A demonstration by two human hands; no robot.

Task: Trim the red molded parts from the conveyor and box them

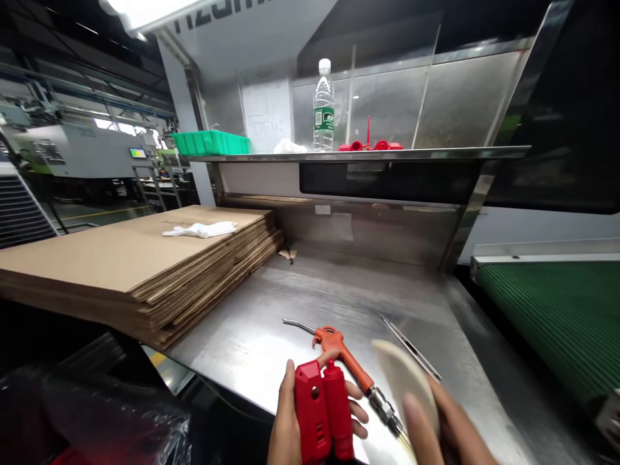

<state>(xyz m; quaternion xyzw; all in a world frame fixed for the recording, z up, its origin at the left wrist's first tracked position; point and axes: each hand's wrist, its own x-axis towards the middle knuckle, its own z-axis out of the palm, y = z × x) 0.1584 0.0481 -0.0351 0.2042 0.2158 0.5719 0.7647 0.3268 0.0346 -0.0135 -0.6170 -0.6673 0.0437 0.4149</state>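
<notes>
Two red plastic parts [312,408] lie side by side in my left hand [287,420], whose fingers curl round them near the table's front edge. My right hand [448,429] is blurred and grips a pale, flat, rounded piece [404,378] to the right of the red parts. Between and beyond my hands, an orange air blow gun [349,360] with a metal nozzle rests on the steel table [252,323]. Metal tweezers [409,345] lie just behind the pale piece.
Stacked cardboard sheets [159,258] with a white glove [201,229] stand at left. A shelf [436,154] above holds a green tray [212,143], a water bottle [324,106] and red parts [382,146]. A green conveyor [557,310] runs along the right.
</notes>
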